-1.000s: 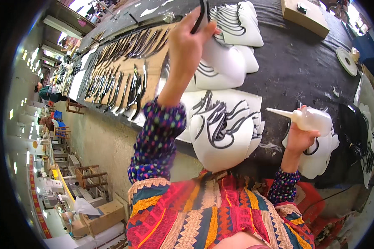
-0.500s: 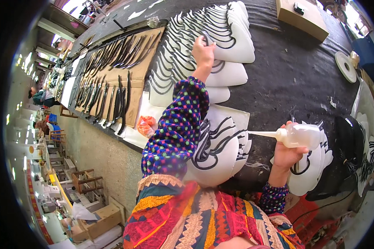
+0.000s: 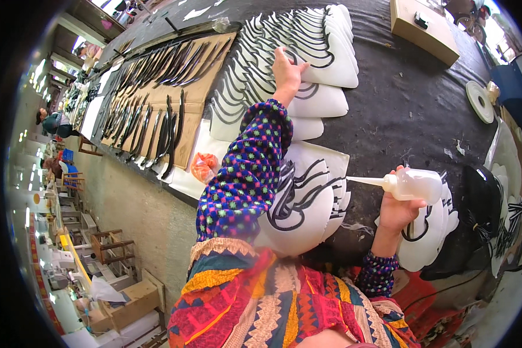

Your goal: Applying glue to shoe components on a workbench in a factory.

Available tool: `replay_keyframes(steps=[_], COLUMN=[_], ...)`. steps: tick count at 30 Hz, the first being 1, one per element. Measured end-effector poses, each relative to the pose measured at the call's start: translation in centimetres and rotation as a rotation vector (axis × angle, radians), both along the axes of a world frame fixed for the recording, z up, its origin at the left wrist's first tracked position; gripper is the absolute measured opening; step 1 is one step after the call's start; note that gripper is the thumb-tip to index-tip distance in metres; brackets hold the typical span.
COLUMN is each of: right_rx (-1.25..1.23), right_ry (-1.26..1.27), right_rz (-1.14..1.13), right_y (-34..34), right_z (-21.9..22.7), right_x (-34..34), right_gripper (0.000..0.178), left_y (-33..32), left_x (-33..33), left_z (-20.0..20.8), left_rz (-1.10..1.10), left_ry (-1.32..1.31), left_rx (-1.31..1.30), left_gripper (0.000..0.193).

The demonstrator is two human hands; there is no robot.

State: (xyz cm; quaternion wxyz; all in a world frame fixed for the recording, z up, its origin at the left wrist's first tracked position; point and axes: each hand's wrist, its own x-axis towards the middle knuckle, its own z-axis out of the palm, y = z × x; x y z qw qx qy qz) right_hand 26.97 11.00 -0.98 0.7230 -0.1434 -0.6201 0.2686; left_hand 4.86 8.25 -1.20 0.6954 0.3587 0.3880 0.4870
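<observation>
My left hand (image 3: pixel 288 74) rests at the overlapping rows of white curved panels (image 3: pixel 330 72) trimmed with black strips. Its thumb and forefinger are spread apart, with a black strip showing near them; nothing is plainly gripped. In my right hand (image 3: pixel 398 211) is a translucent squeeze bottle (image 3: pixel 420 187), held sideways, its long thin nozzle aimed left. Below the nozzle tip, close to my body, lies a stack of white rounded panels (image 3: pixel 313 226) carrying loops of black strip. Another white stack (image 3: pixel 423 246) with black strips sits beneath and beside the right hand.
Dark curved strips (image 3: pixel 156 127) line a brown cardboard sheet (image 3: pixel 200 87) on the left. An orange bundle (image 3: pixel 203 167) lies by my left sleeve. A cardboard box (image 3: pixel 426 35) and a white tape roll (image 3: pixel 480 101) are at the far right. Black material (image 3: pixel 475 203) lies right.
My left thumb and forefinger have spread from a closer bend near the black strip. The bottle in my right hand has shifted slightly left and down.
</observation>
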Motion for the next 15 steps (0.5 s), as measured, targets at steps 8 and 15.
replay_keyframes(steps=[8,15], right_rx=[-0.12,-0.03], right_ry=[0.023,-0.026], right_rz=[-0.025,0.259], right_y=[-2.7,-2.6], right_z=[0.1,-0.2], right_x=[-1.0,-3.5], right_gripper=[0.078,0.076], left_y=[-4.4,-8.2], left_x=[-0.2,-2.2], left_z=[-0.3,0.2], left_rz=[0.071,0.274], left_ry=[-0.047,-0.026], left_rx=[-0.061,-0.039], left_gripper=[0.054,0.055])
